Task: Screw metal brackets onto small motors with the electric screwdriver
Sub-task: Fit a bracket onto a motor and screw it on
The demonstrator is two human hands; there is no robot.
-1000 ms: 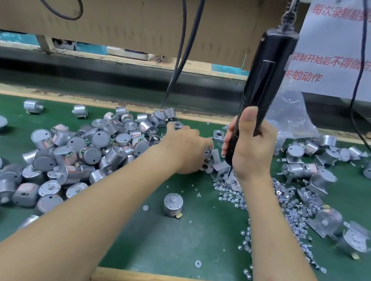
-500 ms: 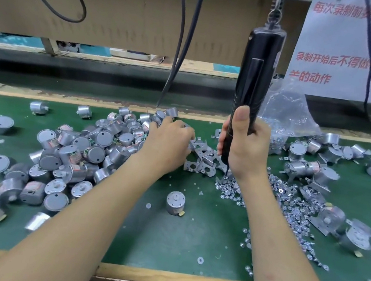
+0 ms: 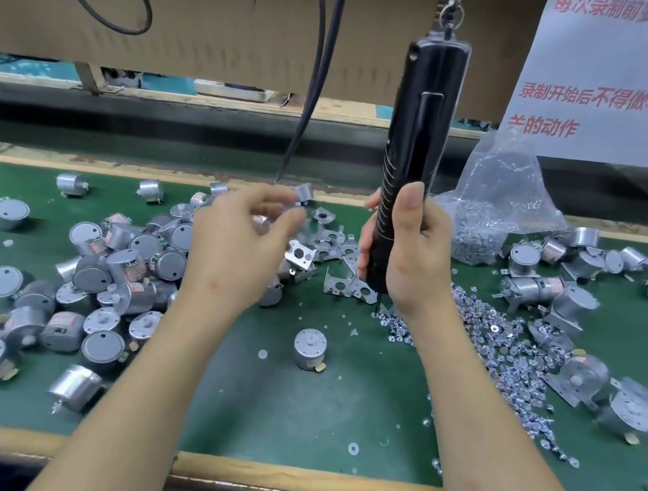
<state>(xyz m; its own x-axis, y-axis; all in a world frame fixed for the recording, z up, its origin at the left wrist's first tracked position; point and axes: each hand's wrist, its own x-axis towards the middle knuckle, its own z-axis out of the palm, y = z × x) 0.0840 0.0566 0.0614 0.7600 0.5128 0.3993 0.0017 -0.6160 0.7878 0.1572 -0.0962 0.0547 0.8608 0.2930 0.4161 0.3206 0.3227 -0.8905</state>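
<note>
My right hand grips the lower body of the black electric screwdriver, which hangs upright from a hook. Its bit points down at the edge of the loose screw pile. My left hand hovers, blurred, over the right edge of the motor heap, fingers loosely curled beside the metal brackets. Motion blur hides whether it holds anything. One silver motor stands alone, shaft up, on the green mat between my forearms.
A clear plastic bag of screws sits behind my right hand. Motors with brackets attached lie at the right. Black cables hang at the back. The wooden table edge runs along the front.
My left hand left the bracket pile, passed over the motor heap and now sits higher with fingers spread. The right hand and screwdriver shifted slightly left.
</note>
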